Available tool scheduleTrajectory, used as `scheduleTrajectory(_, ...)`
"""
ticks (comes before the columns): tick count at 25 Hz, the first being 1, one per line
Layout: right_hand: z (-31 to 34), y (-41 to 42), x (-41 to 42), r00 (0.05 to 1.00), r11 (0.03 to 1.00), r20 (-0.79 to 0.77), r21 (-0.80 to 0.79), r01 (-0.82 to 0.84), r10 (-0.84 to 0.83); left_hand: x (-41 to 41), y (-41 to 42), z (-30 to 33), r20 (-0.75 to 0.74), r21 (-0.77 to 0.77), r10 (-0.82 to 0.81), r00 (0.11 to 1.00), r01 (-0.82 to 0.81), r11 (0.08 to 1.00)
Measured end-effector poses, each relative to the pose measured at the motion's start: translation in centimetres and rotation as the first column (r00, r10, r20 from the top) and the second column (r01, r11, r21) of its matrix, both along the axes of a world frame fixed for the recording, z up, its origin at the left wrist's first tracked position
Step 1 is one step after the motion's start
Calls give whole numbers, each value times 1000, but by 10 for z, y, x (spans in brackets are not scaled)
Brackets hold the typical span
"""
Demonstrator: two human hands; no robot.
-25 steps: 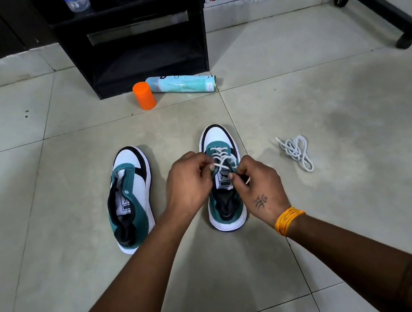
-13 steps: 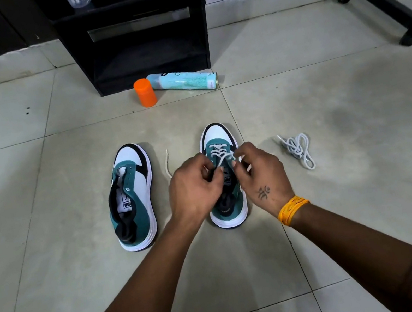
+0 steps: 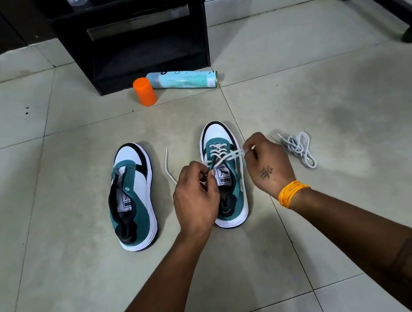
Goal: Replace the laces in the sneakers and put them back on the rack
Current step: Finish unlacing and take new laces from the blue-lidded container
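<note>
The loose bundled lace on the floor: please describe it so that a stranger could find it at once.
Start from the two teal and white sneakers on the tiled floor. The loose lace lies beside the laced sneaker, just beyond the right hand. Unlike the lace that both hands are pulling through the eyelets, it is a tangled pale bundle that nobody touches.

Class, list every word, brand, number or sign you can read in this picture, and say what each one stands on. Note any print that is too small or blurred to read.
"PUMA", upside down from this view, with a cat logo: tongue label of the right sneaker.
"PUMA", upside down: tongue label of the left sneaker.
Print on the spray can: too small to read.
Print on the right sneaker's insole: too blurred to read.
</note>
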State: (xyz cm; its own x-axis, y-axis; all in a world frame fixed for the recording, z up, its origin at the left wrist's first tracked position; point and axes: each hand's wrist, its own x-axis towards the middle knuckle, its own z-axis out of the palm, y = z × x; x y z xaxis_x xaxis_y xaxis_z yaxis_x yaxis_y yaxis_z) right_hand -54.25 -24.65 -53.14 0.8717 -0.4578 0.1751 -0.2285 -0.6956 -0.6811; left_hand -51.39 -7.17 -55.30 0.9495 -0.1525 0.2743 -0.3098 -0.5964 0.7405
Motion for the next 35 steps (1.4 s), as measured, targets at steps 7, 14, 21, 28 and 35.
scheduleTrajectory(7, 1, 7, -2, 951, 858, -102, -412, -308, 292, -3, -3, -5, 27, 16, -6, 1000, 6, 1000)
scheduleTrajectory(14, -2, -14, -7, 996, 987, -41, -136, -90, 85, -5, -2, -7, 11, 2, 22, 1000, -22, 1000)
scheduleTrajectory(21, -1, -1, 3, 972, 903, -143, -365, -227, 186, -6, -4, -7, 8, 1, 11, 1000, -11, 1000)
scheduleTrajectory(28, 5, -2, 2, 970, 926, -150, -299, -230, 193, -6, -6, -11, 23, -17, -1, 1000, 2, 1000)
scheduleTrajectory(35, 9, 22, -6, 980, 965, -83, -178, -191, 179, 0, -2, -9, 50, 9, -20, 999, 20, 1000)
